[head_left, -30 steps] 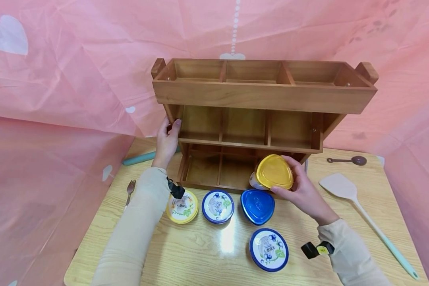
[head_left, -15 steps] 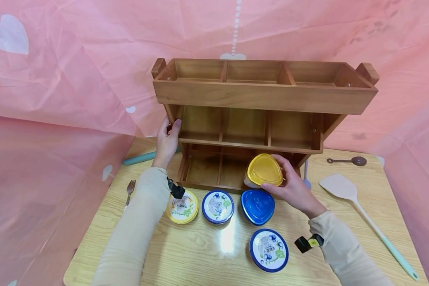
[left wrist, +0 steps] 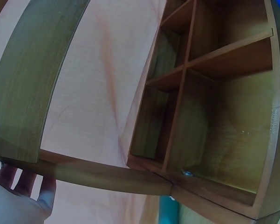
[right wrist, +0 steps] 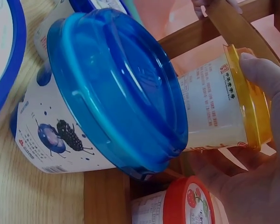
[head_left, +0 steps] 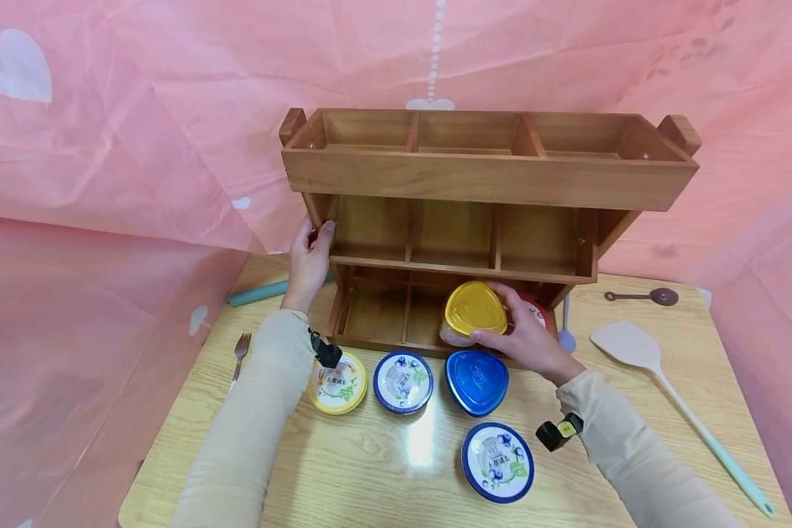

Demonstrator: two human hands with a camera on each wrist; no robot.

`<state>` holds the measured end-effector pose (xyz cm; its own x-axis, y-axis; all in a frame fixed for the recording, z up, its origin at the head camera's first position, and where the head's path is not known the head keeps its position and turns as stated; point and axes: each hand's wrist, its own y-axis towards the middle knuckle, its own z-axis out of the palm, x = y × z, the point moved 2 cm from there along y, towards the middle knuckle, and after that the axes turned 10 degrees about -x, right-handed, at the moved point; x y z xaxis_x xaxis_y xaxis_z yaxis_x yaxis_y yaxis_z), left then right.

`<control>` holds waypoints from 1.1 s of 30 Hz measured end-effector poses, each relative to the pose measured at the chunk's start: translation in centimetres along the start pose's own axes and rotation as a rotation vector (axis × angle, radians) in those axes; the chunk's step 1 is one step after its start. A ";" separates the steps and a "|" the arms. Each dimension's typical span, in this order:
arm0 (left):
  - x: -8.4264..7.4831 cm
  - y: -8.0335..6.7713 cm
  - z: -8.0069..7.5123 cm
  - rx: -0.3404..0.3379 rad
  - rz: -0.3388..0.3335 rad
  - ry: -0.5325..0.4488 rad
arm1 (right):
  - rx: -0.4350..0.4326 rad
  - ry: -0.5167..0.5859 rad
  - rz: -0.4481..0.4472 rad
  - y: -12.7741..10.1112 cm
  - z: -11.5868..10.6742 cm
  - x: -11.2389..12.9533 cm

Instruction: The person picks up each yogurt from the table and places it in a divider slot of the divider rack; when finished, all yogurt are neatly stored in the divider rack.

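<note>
A tiered wooden rack (head_left: 488, 180) with divided trays stands at the back of the table. My left hand (head_left: 310, 264) grips its left side post, fingers curled behind the wood (left wrist: 102, 176). With my right hand (head_left: 528, 337) I hold a yellow-lidded plastic tub (head_left: 475, 309) by its lid and side, at the middle compartment of the bottom tray. Behind that hand, a red-lidded tub (right wrist: 174, 205) sits in the bottom tray's right compartment, partly hidden. Just in front of the rack stands a blue-lidded tub (head_left: 477, 383), close to the yellow-lidded one in the right wrist view.
A round yellow-rimmed tub (head_left: 337, 383) and two round blue-rimmed tubs (head_left: 403, 381) stand on the table in front of the rack. To the right lie a white spatula (head_left: 627, 345), a brown spoon (head_left: 663, 296) and a purple spoon (head_left: 566, 339). A fork (head_left: 240, 348) lies left.
My right hand has moved left with the yellow-lidded tub, from the right of the bottom tray to its middle, uncovering the red-lidded tub and purple spoon. My left hand stays put.
</note>
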<state>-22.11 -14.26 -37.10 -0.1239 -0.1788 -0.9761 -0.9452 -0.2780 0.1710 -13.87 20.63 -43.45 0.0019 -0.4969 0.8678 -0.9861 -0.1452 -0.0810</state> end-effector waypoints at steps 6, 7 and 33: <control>-0.1 0.1 0.0 0.009 -0.004 -0.007 | 0.023 -0.047 0.011 0.6 0.0 -0.2; -0.1 0.1 0.0 0.008 -0.004 -0.010 | 0.027 -0.055 0.012 0.7 -0.1 -0.2; 0.2 0.1 0.0 -0.003 0.018 -0.010 | 0.084 -0.186 -0.018 3.7 2.1 0.2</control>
<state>-22.19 -14.34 -37.31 -0.1436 -0.1741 -0.9742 -0.9420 -0.2777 0.1884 -17.21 18.22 -44.56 0.0577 -0.6416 0.7648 -0.9683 -0.2224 -0.1135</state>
